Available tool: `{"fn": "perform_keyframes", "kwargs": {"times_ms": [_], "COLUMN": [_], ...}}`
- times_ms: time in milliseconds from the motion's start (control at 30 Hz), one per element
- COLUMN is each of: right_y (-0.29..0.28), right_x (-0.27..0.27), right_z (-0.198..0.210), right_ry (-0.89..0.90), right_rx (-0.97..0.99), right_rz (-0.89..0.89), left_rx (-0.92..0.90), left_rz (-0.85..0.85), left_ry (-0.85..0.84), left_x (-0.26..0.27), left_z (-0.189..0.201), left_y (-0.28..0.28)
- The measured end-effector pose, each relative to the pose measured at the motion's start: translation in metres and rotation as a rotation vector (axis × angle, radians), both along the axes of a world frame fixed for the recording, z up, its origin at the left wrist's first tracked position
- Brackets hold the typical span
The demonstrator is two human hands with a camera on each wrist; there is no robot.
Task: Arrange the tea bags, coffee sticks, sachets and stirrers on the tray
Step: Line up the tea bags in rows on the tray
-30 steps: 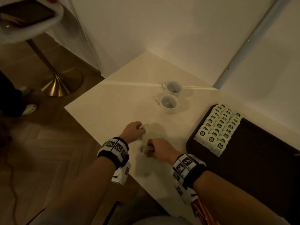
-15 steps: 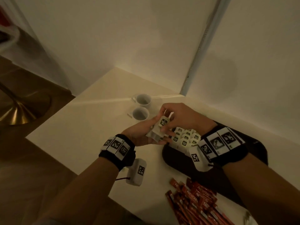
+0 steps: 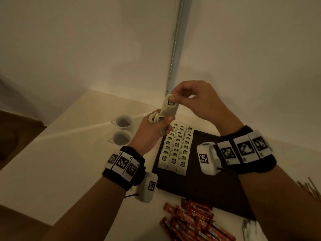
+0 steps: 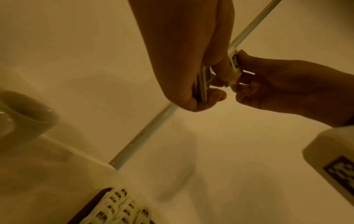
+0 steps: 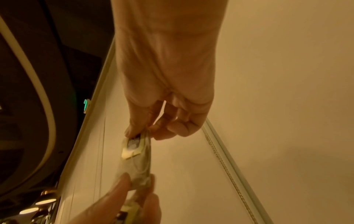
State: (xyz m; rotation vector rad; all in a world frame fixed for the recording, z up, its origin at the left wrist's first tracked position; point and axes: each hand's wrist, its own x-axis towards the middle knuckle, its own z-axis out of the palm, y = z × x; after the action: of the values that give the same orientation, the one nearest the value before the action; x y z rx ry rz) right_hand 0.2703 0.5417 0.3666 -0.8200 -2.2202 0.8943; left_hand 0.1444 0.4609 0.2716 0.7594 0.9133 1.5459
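Note:
My left hand [image 3: 156, 126] grips a small bunch of tea bags [image 3: 155, 118] above the tray's far left corner. My right hand [image 3: 180, 98] pinches the top of one tea bag [image 3: 169, 106] and holds it upright just over that bunch; its label [image 5: 132, 146] shows below my thumb in the right wrist view. The dark tray [image 3: 208, 180] lies on the table, with rows of tea bags [image 3: 177, 148] laid along its left side. Red coffee sticks [image 3: 191, 221] lie in a heap on the table in front of the tray. Thin stirrers [image 3: 311, 186] show at the right edge.
Two white cups [image 3: 122, 130] stand on the cream table [image 3: 60, 162] left of the tray. The table sits in a corner of white walls with a metal strip [image 3: 175, 42] running up it. Wooden floor lies beyond the table's left edge.
Both hands have come up from the table with tea bags. The right hand has lifted one tea bag higher out of the left hand's bunch. The head view has swung toward the tray.

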Motion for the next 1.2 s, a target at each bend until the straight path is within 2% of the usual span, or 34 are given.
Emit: {"fn": "perform_keyframes", "kwargs": {"times_ms": [100,400,600,733,967,1200], "right_y": [-0.001,-0.006,-0.01,-0.013,-0.01,-0.011], "right_x": [0.002,-0.002,-0.005,-0.006,-0.005,-0.007], "right_z": [0.018,0.049,0.05,0.049,0.042,0.039], "right_ry": [0.006,-0.218,-0.128,-0.193,-0.216,-0.142], "right_rx": [0.047,0.185,0.185,0.139,0.202,0.223], "right_rz": [-0.007,0.024,0.021,0.041,-0.008,-0.016], "left_rx": [0.058,0.061,0.058,0.06,0.046,0.048], "left_rz": [0.025,-0.009,-0.01,0.004,0.022,0.01], "left_ry": [0.011,-0.063,-0.122,-0.162,-0.238,-0.268], "left_x": [0.007,0.022,0.023,0.025,0.027,0.028], "left_z": [0.011,0.024,0.028,0.03,0.03,0.031], "left_y": [0.005,0.006,0.002,0.0,-0.001,-0.002]}}
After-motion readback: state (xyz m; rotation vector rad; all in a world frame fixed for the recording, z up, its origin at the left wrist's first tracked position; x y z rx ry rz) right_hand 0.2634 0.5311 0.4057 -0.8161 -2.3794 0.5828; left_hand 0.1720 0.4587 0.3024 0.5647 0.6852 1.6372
